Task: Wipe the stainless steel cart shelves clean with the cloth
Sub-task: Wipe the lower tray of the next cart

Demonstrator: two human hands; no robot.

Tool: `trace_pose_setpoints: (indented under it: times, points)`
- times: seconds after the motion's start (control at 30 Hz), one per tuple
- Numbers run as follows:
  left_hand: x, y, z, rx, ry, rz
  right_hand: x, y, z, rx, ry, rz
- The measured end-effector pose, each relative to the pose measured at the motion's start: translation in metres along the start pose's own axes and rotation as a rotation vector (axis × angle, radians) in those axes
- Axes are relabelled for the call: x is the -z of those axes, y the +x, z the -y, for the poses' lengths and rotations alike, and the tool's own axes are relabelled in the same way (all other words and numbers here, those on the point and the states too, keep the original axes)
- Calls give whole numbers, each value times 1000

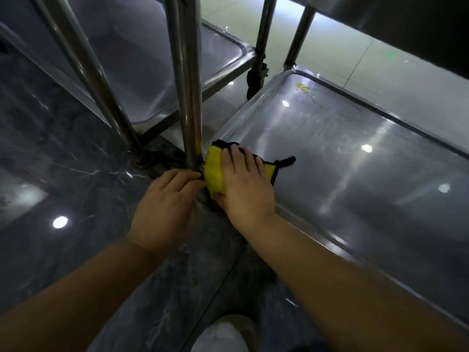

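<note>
A yellow cloth with black trim [214, 171] lies folded on the near left corner of the bottom steel cart shelf [355, 168]. My right hand [243, 186] presses flat on the cloth, fingers spread over it. My left hand [165, 201] rests at the foot of the cart's upright post [189, 97], its fingertips touching the cloth's edge and the shelf corner. A yellow smear [303, 87] marks the shelf's far corner.
A second steel cart [142, 59] stands to the left with its own posts and a castor [144, 158]. Another castor [256, 82] shows behind. An upper shelf [406, 26] overhangs at top right. The floor is dark glossy marble [63, 174]. My white shoe [223, 336] is at the bottom.
</note>
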State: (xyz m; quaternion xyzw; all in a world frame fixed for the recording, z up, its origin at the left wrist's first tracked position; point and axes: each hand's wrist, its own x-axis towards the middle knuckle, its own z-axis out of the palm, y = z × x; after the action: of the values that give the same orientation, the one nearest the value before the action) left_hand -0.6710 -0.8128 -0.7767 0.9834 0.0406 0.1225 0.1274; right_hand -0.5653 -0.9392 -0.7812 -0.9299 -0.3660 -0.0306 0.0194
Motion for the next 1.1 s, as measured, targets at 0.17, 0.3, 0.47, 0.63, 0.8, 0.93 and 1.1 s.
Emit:
trace_pose_setpoints:
  times: [0.17,0.3,0.47,0.63,0.8,0.93,1.1]
  points:
    - [-6,12,-35,-49,-59,-50,-3,-38,-35,-4,-47,-52]
    - [-17,27,-79,-167,-93,-23,-3,-94,-80,-33,-83,-44]
    - [-37,42,-149,-325,-188,63,9,-174,-143,-48,-152,-11]
    - [-57,50,-229,-574,-202,123,25,-263,-209,-147,-181,42]
    - [-72,51,-304,-793,-190,175,34,-356,-274,-318,-208,47]
    - [-82,47,-345,-897,-140,230,44,-420,-319,-502,-253,70]
    - [-98,42,-368,-986,-77,260,62,-487,-358,-790,-257,135]
